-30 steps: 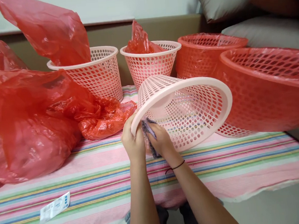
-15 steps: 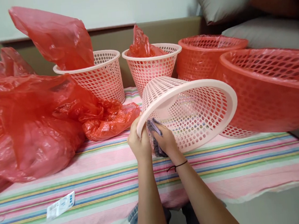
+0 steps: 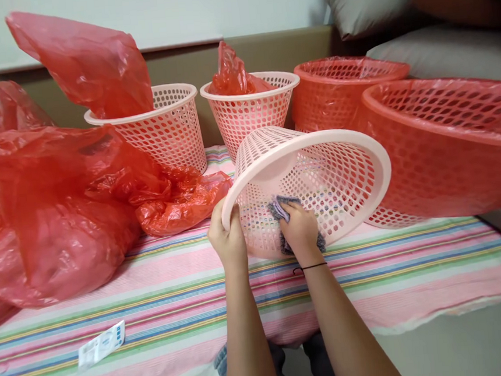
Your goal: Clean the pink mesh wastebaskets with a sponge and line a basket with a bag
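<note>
A pale pink perforated basket point(image 3: 318, 164) lies tipped on its side on the striped cloth point(image 3: 156, 313), its mouth toward me. My left hand point(image 3: 228, 241) is closed on the near left part of its rim. My right hand point(image 3: 300, 228) is inside the mouth, pressing a small grey-purple cloth point(image 3: 281, 207) against the lower inner wall. A thin black band circles my right wrist.
Two upright pink baskets point(image 3: 170, 125) point(image 3: 254, 108) at the back hold red plastic bags. Two baskets wrapped in red plastic point(image 3: 342, 89) point(image 3: 448, 141) stand at the right. Crumpled red bags point(image 3: 46, 212) pile at the left. A small white packet point(image 3: 101, 344) lies near the front edge.
My right hand has slid with the cloth to the right along the lower inner wall of the basket. The left hand keeps its hold on the rim.
</note>
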`<state>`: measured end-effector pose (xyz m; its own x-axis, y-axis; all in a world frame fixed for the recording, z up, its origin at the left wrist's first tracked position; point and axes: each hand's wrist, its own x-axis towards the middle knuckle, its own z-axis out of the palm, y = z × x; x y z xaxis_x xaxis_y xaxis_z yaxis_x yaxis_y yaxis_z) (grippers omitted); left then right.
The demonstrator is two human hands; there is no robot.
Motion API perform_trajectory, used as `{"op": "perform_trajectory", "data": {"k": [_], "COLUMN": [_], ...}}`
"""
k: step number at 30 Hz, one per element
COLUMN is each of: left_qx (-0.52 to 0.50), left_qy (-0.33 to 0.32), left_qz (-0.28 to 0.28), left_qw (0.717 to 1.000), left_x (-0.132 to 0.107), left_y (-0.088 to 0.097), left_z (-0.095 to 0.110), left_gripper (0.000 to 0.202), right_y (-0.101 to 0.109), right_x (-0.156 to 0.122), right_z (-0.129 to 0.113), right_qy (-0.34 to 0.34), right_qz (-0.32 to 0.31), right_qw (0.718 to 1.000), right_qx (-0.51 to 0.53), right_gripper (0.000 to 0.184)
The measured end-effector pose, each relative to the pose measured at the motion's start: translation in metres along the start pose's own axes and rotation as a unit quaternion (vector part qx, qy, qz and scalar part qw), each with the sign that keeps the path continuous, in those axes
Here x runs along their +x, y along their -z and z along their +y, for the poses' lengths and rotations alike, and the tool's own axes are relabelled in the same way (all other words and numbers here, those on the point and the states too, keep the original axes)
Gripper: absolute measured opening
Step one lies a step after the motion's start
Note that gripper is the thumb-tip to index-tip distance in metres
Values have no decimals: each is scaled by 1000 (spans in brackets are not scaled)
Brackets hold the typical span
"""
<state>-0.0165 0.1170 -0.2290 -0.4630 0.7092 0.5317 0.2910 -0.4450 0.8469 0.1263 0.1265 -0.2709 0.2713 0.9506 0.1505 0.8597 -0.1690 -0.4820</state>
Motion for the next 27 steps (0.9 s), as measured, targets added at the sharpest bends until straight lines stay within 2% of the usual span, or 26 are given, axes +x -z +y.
{"op": "perform_trajectory", "data": {"k": [2,4,6,9,10,11,12,14,16,19,21,24,27], "left_qx": [5,13,21,23,22,22,26,39,48,45,41,38,56], "left_qy": [0,-2,-4,-11,-17,-25,-33,-51,-62,-74,-83,-98,-117], "left_qz": [-10,-15,-17,-26,-33,-43,-56,-92,-136,-194,-230,-269,-261], "left_qw": [1000,1000,1000,999,999,999,998,994,988,977,969,957,957], "left_x": [1,2,3,4,5,6,8,10,13,16,17,16,14], "left_y": [-2,-3,-3,1,5,9,14,26,37,51,56,60,57], "left_z": [2,3,3,7,10,14,19,31,43,60,68,73,73], "left_gripper": [18,19,19,19,19,18,17,16,18,20,21,23,28], "right_y": [0,-1,0,4,6,7,8,9,7,2,-2,-10,-14], "right_x": [-5,-10,-14,-11,-8,-3,1,11,17,21,19,15,13], "right_z": [-10,-23,-35,-39,-37,-32,-27,-15,-4,3,1,-5,-9], "right_qy": [15,44,64,26,8,-7,-19,-37,-51,-42,-21,-6,-14], "right_qz": [-23,-56,-94,-140,-130,-100,-55,36,81,75,55,33,13], "right_qw": [999,986,935,832,816,812,817,847,886,951,979,991,994], "right_qx": [28,151,336,536,564,575,573,530,453,296,196,133,110], "right_gripper": [48,46,40,34,36,37,39,43,43,37,33,32,31]}}
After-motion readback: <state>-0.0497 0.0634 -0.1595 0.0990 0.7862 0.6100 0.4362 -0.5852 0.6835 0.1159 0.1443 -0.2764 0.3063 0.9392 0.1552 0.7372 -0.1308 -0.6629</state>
